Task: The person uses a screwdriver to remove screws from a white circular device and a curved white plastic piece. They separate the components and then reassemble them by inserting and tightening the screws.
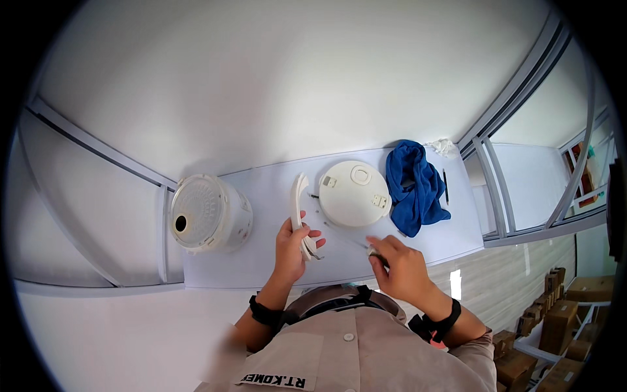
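Note:
My left hand point(293, 247) is closed around the lower part of a white curved handle point(297, 202), which stands nearly upright over the table. A small dark metal piece shows at the handle's lower end. My right hand point(400, 266) is closed on a screwdriver point(377, 253); its thin shaft points left toward the handle, apart from it. Just beyond my hands lies a round white lid point(353, 196) with a ring-shaped part and two small recessed brackets on top. Tiny screws or bits point(317, 211) lie beside the lid's left edge.
A white rice cooker body point(238, 215) stands at the table's left end. Right of the lid lies a crumpled blue cloth point(415, 189), with a dark pen-like stick point(445, 186) and white crumpled material point(444, 147) beyond. Framed panels flank the table; cardboard boxes point(558, 326) sit at lower right.

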`<state>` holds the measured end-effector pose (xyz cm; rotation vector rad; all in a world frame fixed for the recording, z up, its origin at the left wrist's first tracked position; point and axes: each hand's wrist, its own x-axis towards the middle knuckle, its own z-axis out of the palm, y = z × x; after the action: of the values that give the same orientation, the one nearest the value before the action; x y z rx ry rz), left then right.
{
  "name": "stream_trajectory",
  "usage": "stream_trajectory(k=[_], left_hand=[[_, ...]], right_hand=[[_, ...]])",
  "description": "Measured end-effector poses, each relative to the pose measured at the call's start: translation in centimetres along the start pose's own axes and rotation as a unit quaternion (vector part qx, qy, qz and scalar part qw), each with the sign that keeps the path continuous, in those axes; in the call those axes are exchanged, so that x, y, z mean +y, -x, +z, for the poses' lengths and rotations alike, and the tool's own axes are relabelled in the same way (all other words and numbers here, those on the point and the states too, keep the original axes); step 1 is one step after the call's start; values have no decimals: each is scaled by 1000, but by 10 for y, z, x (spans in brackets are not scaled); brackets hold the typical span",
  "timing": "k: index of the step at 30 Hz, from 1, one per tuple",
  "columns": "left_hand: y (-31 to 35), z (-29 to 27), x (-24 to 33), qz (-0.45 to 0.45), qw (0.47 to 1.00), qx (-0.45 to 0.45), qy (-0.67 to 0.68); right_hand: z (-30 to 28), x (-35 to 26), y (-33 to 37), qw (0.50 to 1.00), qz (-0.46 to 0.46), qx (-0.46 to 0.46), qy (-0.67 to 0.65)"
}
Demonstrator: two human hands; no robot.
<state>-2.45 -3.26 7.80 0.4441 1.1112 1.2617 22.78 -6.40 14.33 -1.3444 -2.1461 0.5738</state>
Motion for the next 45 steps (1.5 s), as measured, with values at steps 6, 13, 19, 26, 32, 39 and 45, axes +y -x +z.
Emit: stream_trajectory(k=[6,13,19,26,32,39,45], left_hand=[[-3,-8,-9,16,998,-46,-38],[3,-36,-16,32,995,-47,-79],[18,-23,-9,-35,996,-77,-15],[24,-13,-12,22,975,-168,-147],[28,-10,-10,30,967,-189,-167],[29,-13,-12,24,965,-187,-181],[27,-22,-13,15,954,-204,-220]], right_hand=[[67,64,4,1000,-3,-21,22],[99,72,7,978,71,48,-193],[78,39,1,914,117,-55,-385],[84,19,-23,901,114,-106,-405],[83,18,-25,912,110,-79,-386],[81,15,-24,920,95,-108,-365],[88,22,-23,912,91,-168,-364]])
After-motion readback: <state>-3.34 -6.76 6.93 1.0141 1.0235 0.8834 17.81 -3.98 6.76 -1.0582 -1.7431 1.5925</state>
